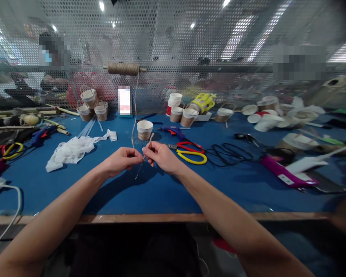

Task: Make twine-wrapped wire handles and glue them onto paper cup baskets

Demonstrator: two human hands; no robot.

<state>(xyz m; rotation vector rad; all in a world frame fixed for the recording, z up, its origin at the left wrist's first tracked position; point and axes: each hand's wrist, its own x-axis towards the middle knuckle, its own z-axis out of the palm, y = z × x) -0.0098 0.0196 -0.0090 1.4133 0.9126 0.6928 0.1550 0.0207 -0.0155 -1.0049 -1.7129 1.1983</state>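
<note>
My left hand and my right hand meet over the blue table, fingertips almost touching. Both are closed in a pinch on jute twine, which runs down from a spool on a rod at the mesh. A twine end sticks up above my right fingers, and a frayed end hangs below the hands. Just behind them stands a paper cup, its lower part wrapped in twine and white lace near its rim. To the right of my right hand lie scissors with red and yellow handles.
A blue glue gun lies behind the scissors, beside a coiled black cable. Crumpled white lace is at left. Small twine-wrapped cups with handles stand at the back. A purple device sits at right. Perforated metal mesh closes the rear.
</note>
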